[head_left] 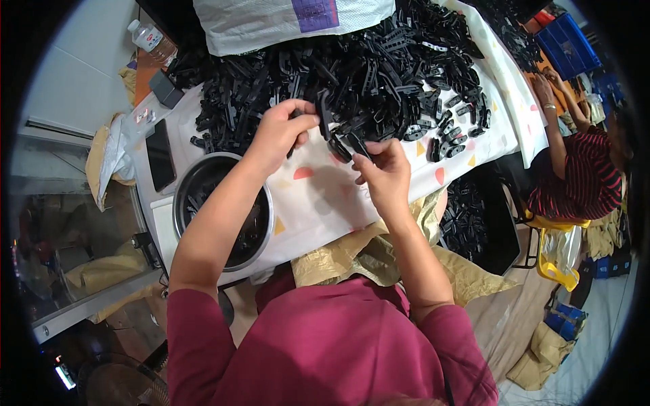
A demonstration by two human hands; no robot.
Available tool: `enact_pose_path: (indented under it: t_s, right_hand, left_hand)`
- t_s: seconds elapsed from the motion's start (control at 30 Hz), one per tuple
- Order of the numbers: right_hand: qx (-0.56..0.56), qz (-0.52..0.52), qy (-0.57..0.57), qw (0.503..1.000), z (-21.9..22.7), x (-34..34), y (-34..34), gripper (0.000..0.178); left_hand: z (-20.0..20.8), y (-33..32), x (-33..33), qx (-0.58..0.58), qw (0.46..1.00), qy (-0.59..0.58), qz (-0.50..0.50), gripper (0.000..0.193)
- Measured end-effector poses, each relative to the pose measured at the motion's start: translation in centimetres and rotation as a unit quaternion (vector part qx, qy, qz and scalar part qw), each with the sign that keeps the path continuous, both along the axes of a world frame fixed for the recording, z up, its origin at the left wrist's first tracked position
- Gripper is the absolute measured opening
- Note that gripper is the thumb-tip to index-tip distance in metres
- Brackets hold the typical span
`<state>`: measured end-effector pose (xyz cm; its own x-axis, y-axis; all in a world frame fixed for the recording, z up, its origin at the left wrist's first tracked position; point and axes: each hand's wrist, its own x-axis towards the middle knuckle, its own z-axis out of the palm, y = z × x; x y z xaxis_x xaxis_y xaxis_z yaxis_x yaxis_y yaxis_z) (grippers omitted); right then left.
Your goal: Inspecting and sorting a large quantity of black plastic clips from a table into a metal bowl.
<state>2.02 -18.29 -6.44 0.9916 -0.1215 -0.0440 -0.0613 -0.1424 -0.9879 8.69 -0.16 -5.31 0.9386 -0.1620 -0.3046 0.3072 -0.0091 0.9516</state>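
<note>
My left hand (279, 134) pinches a long, narrow black plastic piece (323, 116) between thumb and fingers, held upright over the front edge of the pile. My right hand (387, 174), lower and to the right, is closed on another slim black plastic piece (357, 145). One more dark piece (340, 149) lies close to its fingertips; whether it is held too I cannot make out. Beyond both hands spreads a large heap of similar black pieces (257, 88) on a patterned white tablecloth (325, 196). Several shorter, shiny pieces (447, 139) sit at the heap's right.
A metal bowl (269, 233) with dark pieces stands under my left forearm. Further left are a phone (160, 155) and a bottle (150, 42). A white woven sack (284, 27) rests behind the heap. A black bin (497, 223) of pieces stands at right, near another person (575, 162).
</note>
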Motion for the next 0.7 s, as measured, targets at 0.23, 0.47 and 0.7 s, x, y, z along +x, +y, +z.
enact_pose_path:
  t_s: [0.23, 0.47, 0.7]
  right_hand:
    - [0.198, 0.062, -0.172, 0.963, 2.3, -1.5, 2.2, 0.018]
    - [-0.063, 0.034, -0.327, 0.942, 2.2, -1.7, 1.5, 0.02]
    - [0.251, 0.055, -0.135, 0.957, 3.6, -3.0, 1.3, 0.02]
  left_hand:
    - [1.2, -0.8, -4.0, -0.164, 0.986, -0.029, -0.009, 0.015]
    - [3.9, -1.1, -6.4, -0.217, 0.973, -0.061, -0.038, 0.032]
    - [4.6, -1.9, -6.8, -0.204, 0.978, -0.014, 0.045, 0.03]
